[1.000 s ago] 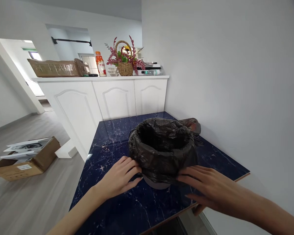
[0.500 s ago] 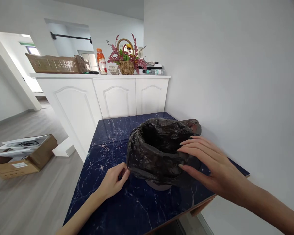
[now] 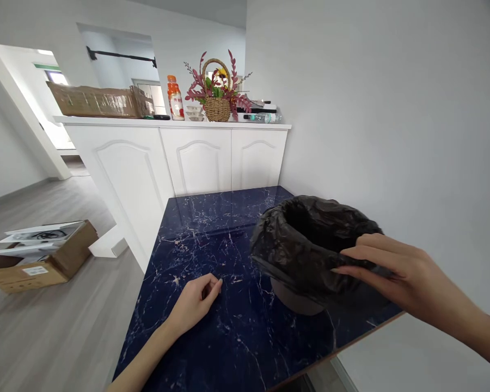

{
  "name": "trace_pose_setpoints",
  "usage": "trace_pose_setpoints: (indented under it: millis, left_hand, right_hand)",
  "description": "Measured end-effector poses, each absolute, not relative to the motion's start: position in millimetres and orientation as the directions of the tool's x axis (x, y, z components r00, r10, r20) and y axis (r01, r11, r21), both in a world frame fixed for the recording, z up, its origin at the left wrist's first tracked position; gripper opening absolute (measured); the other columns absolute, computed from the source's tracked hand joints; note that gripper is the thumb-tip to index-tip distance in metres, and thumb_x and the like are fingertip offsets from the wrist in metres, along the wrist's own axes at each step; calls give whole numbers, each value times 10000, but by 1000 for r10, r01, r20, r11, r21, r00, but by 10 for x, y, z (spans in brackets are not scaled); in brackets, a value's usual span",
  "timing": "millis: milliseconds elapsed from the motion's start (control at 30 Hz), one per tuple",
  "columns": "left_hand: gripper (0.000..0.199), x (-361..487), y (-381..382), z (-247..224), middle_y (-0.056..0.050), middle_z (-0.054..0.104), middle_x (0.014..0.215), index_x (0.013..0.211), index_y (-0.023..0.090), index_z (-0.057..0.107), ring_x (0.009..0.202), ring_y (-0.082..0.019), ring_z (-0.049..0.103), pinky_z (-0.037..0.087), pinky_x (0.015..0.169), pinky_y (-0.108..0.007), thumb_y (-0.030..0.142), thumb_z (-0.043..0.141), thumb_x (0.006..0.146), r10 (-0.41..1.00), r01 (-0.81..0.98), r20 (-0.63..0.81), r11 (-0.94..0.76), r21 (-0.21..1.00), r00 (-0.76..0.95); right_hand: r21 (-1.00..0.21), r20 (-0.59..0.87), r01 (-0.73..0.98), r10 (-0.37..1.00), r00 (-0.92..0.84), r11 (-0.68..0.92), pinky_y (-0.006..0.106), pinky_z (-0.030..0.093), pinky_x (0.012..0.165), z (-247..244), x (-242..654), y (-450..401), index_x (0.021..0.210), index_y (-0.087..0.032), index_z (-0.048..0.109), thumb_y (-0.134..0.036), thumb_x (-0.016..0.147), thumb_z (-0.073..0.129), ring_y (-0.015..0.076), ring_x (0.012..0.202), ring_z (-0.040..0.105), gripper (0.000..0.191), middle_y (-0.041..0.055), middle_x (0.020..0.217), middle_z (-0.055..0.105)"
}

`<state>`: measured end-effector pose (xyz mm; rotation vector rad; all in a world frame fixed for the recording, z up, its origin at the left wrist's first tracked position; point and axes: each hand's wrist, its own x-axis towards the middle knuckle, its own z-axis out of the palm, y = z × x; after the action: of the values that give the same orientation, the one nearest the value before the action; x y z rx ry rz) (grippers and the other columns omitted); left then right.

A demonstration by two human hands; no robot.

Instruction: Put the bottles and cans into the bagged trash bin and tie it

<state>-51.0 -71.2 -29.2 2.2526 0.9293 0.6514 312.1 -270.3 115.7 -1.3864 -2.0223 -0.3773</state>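
A trash can stands toward the right side of the dark blue marbled table. Its mouth is lined with a black plastic bag, which is folded over the rim and hangs down outside. My right hand pinches the near right rim through the bag, thumb outside and fingers over the edge. To the left, apart from the can, my left hand rests on the tabletop with thumb and fingertips together and nothing visible in them. The can's lower right side is hidden by the bag and my right hand.
A white cabinet meets the table's far end. On top are a flower basket, an orange-capped bottle and a cardboard box. A wall borders the right. Another open box sits on the floor at left.
The bagged trash can has shifted right, away from my left hand, which has let go of the bag. My right hand has closed on the rim and moved right with it.
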Motion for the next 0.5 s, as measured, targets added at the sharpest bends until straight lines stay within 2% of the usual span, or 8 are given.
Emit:
trace_pose_setpoints:
  millis: [200,367,500]
  left_hand:
    - [418,-511,-720,-380,-7,609,746,800,224,579,673,-177,554,397,639,-298,496,446,1088,670,484,237,-696,530,704]
    - [406,-510,-708,-396,-7,615,747,801,226,572,672,-178,560,407,642,-302,475,442,1095,658,485,239,-711,510,714]
    - [403,-509,-723,-380,-11,624,748,801,227,587,668,-179,561,412,629,-303,472,451,1092,658,478,243,-709,519,712]
  right_hand:
    - [-172,658,970,753,-17,173,414,537,608,1006,3653,-2910,1085,-346,735,-483,1000,685,280,762,712,169,36,1018,772]
    - [-93,714,995,695,79,-18,482,555,723,868,4190,-2942,1069,-328,712,-684,988,593,357,872,748,383,76,1073,790]
    - [-86,680,982,710,183,-171,532,520,735,769,4664,-2924,1085,-337,688,-835,953,480,386,831,731,555,95,1103,786]
